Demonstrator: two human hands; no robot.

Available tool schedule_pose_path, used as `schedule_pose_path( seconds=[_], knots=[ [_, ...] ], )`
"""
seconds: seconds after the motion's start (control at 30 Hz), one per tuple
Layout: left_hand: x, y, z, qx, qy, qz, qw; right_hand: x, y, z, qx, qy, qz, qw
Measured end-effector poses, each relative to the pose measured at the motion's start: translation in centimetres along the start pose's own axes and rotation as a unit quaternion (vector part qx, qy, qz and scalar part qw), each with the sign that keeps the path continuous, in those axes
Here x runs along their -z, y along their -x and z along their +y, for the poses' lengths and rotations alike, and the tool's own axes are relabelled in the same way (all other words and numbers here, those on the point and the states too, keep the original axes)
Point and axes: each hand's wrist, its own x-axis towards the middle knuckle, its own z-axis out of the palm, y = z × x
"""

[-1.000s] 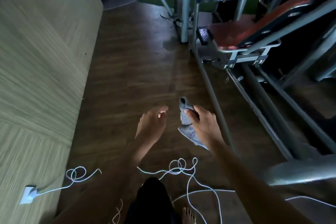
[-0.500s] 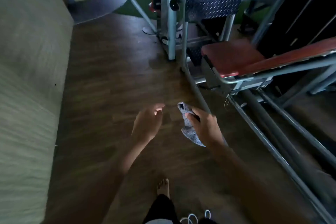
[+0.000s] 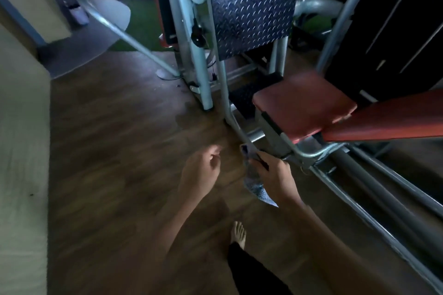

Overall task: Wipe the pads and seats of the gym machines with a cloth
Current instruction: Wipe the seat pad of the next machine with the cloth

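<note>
— Where is our cloth?

— Centre of the frame. Our right hand (image 3: 275, 175) pinches the crumpled grey-blue cloth (image 3: 253, 183), fingers curled round it; its loose end hangs over the brown wooden floor (image 3: 119, 151).

— And our other hand?

— Our left hand (image 3: 200, 170), just left of the cloth, holds nothing, fingers loosely curled.

— The seat?

— The red padded seat (image 3: 299, 105) lies right of centre, apart from the cloth, below the blue diamond-plate metal panel (image 3: 251, 7).
</note>
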Motion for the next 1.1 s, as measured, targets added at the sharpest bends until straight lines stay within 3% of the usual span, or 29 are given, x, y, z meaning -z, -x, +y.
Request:
schedule_pose_path(
  seconds=[0.27,0.47,0.8,1.1],
  knots=[
    [-3.2,-20.9,1.1,-0.033,-0.011,-0.09,0.995,1.4,-16.9,1.6,-0.075,0.006,0.08,0.994],
    [-7.1,-34.4,3.0,-0.121,-0.027,-0.184,0.975,3.1,-25.6,3.6,-0.163,-0.001,0.184,0.969],
    [-14.8,-52.4,6.2,-0.263,-0.008,-0.382,0.886,3.0,-36.9,5.3,-0.296,-0.007,0.341,0.892],
    [-22.6,-58.6,9.0,-0.347,-0.031,-0.468,0.812,4.2,-41.4,8.7,-0.375,-0.04,0.422,0.824]
  ],
)
